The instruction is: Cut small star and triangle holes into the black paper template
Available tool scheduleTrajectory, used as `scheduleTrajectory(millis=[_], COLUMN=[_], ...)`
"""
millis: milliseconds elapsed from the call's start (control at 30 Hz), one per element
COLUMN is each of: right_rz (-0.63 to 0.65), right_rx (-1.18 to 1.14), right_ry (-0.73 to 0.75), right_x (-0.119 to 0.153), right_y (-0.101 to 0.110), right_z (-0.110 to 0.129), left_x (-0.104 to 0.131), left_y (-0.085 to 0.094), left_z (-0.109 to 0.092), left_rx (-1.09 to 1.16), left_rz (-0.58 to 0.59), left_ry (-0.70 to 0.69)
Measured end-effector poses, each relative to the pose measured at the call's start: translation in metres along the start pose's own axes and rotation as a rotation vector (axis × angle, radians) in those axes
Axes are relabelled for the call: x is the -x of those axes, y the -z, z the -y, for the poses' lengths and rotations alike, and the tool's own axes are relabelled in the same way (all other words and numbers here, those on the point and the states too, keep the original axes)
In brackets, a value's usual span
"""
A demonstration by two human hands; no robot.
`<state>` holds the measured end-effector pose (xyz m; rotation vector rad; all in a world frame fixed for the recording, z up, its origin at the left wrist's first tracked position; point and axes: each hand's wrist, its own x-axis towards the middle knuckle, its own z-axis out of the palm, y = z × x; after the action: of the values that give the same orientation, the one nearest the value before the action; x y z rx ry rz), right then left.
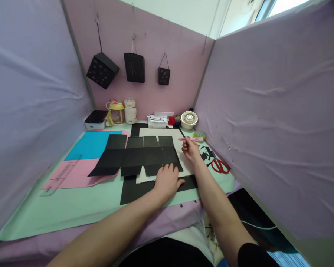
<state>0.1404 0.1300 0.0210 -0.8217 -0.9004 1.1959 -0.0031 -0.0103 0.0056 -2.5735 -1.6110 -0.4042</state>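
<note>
A black paper sheet (139, 157) with fold lines and cut flaps lies over a white board (187, 167) and a larger black sheet (133, 191). My left hand (167, 181) rests flat on the lower right of the cut paper, fingers spread and holding nothing. Raised a little above the board's right side, my right hand (190, 149) is closed around a pink and white pen-like tool (195, 139). The tool points left, and its tip is too small to make out.
Red scissors (220, 166) and black scraps (206, 152) lie at the right. A clear ruler (61, 176) rests on pink paper beside blue paper (93, 145) at the left. Pens (158, 119), a round tin (189, 119) and bottles (130, 112) line the back. Black boxes (102, 70) hang above.
</note>
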Motion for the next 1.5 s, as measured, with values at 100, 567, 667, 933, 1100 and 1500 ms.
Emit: scheduleTrajectory(millis=[100, 567, 667, 933, 1100, 1500], right_rz=[-0.014, 0.019, 0.018, 0.049, 0.041, 0.029], right_rx=[0.067, 0.531, 0.578, 0.649, 0.653, 0.558], right_ry=[0.008, 0.210, 0.237, 0.294, 0.315, 0.265], right_x=[0.001, 0.007, 0.011, 0.011, 0.012, 0.014], right_y=[-0.002, -0.012, -0.012, -0.009, -0.008, -0.008], right_z=[-0.004, -0.018, -0.023, -0.030, -0.030, -0.016], left_x=[0.000, 0.001, 0.002, 0.002, 0.001, -0.077], left_y=[0.002, 0.001, 0.000, -0.003, 0.022, 0.127], left_z=[-0.001, -0.001, 0.000, -0.001, 0.005, 0.268], left_rx=[0.004, 0.039, 0.046, 0.070, 0.098, -0.064], left_rz=[-0.002, -0.059, -0.061, -0.058, -0.045, -0.049], left_ry=[0.001, -0.051, -0.057, -0.068, -0.091, 0.629])
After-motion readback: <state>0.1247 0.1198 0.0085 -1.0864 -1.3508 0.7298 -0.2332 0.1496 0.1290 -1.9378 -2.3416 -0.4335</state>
